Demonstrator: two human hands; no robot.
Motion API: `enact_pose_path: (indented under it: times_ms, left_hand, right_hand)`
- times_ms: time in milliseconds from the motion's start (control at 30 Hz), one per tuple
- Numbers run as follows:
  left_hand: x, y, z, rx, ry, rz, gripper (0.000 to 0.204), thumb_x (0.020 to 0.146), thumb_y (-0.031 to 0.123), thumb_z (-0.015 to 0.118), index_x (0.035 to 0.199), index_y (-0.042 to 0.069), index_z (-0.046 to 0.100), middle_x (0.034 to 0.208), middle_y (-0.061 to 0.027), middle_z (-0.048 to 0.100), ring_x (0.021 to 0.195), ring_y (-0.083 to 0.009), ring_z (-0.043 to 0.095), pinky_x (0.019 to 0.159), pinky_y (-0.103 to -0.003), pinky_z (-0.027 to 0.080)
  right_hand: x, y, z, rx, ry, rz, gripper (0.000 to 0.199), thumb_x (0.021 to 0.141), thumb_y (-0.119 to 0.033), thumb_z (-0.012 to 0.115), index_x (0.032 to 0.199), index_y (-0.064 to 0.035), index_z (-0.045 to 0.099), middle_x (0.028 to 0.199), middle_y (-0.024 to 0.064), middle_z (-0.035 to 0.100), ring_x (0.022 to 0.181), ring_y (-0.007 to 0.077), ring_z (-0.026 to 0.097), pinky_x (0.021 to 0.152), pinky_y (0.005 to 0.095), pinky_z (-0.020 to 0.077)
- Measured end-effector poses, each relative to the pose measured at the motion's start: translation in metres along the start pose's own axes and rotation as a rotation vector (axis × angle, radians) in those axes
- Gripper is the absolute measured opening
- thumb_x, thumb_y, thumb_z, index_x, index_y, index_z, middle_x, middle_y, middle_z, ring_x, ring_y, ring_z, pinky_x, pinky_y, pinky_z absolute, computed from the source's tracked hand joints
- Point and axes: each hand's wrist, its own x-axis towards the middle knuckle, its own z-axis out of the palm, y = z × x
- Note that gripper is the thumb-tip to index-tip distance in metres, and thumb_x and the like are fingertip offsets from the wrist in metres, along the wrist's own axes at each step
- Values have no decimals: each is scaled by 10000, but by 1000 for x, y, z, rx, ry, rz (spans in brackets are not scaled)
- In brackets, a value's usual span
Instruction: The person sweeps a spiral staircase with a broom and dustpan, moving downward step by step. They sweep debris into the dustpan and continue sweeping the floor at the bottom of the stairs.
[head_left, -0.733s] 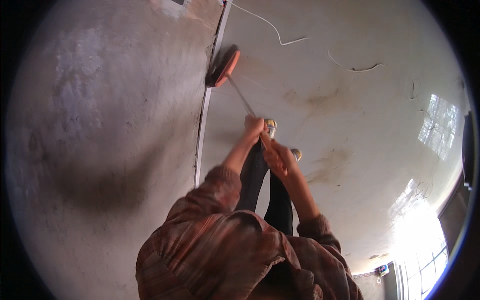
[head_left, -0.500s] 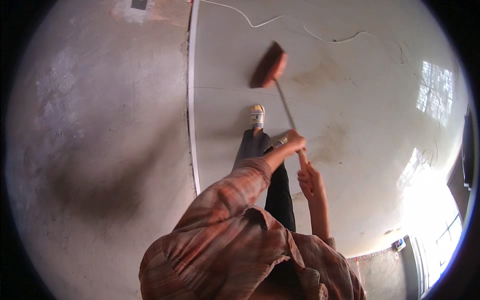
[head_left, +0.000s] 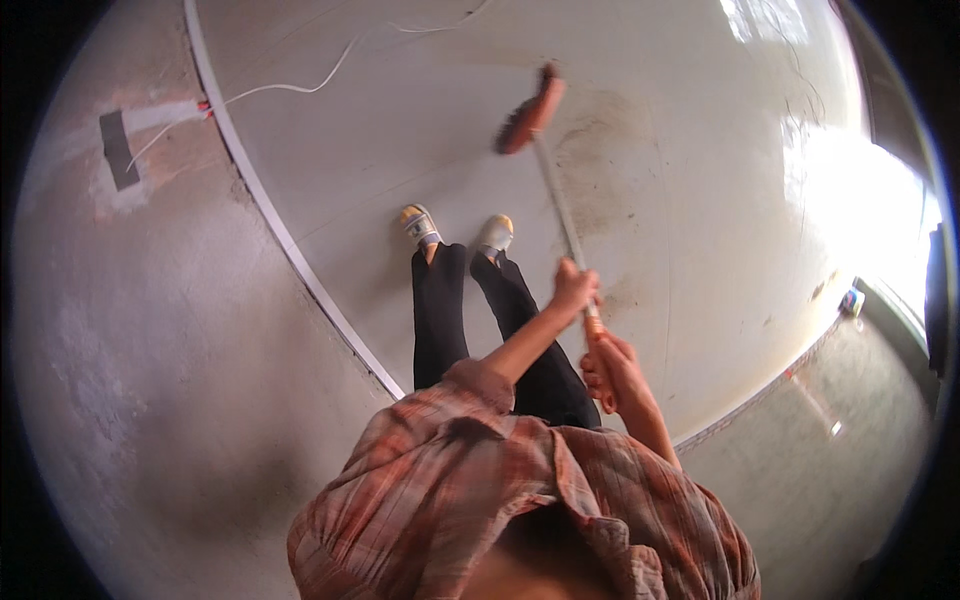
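Note:
A long-handled broom with a reddish head (head_left: 534, 114) reaches away from me over the pale floor (head_left: 400, 120). Both of my hands are closed around its handle (head_left: 559, 203). My left hand (head_left: 574, 288) grips farther up the shaft. My right hand (head_left: 614, 370) wraps the orange grip at the near end. The broom head is tilted and a little blurred; whether its bristles touch the floor I cannot tell. Brown dust (head_left: 597, 130) lies just to the right of the head.
My two shoes (head_left: 421, 224) stand on the floor left of the handle. A white strip (head_left: 285, 240) runs along the base of the grey wall (head_left: 200, 330) on the left. A loose white cable (head_left: 300, 89) crosses the far floor. Bright window light comes from the right.
My view has turned, so the wall strip now slants and the cable sits farther left. Both shoes now show side by side. My hands still hold the broom, its handle now more upright.

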Motion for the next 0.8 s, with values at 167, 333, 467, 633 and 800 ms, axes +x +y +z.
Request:
enact_pose_path:
  times_ms: [167, 333, 467, 633, 800]
  left_hand:
    - [-35, 11, -76, 3, 285, -15, 189, 734, 48, 468, 794, -36, 310, 612, -130, 486, 387, -212, 514, 323, -348, 446]
    - [11, -1, -115, 3, 423, -159, 64, 738, -9, 393, 698, -45, 429, 611, -130, 493, 475, -218, 534, 387, -378, 490]
    - [48, -49, -50, 372, 138, -197, 151, 691, 5, 462, 726, -122, 536, 657, -172, 589, 584, -269, 606, 488, -392, 484]
    - [63, -53, 41, -40, -36, -282, 172, 719, 1, 452, 852, -99, 408, 722, -185, 532, 504, -237, 544, 379, -380, 452]
    - [23, -18, 34, -215, -177, -212, 157, 768, 63, 450, 835, -32, 345, 683, -135, 513, 444, -199, 506, 353, -372, 442]
  right_hand:
    - [48, 30, 13, 189, -328, 225, 267, 886, -219, 466, 1107, -79, 412, 683, 42, 475, 431, 70, 392, 371, 195, 396]
    - [138, 41, 5, 443, -519, 318, 128, 885, -130, 464, 988, -54, 465, 711, -3, 427, 484, 15, 375, 350, 112, 315]
    - [121, 31, -63, 451, -307, 245, 157, 901, -154, 458, 1038, -78, 444, 612, -36, 383, 427, 22, 360, 307, 139, 337]
    - [84, 3, -79, 139, 45, -112, 177, 880, -177, 483, 1038, -96, 472, 652, -12, 407, 434, 22, 357, 322, 147, 273]
    - [40, -1, -40, -107, 142, -139, 238, 867, -172, 482, 1089, -89, 480, 624, -9, 415, 423, 44, 362, 325, 179, 264]
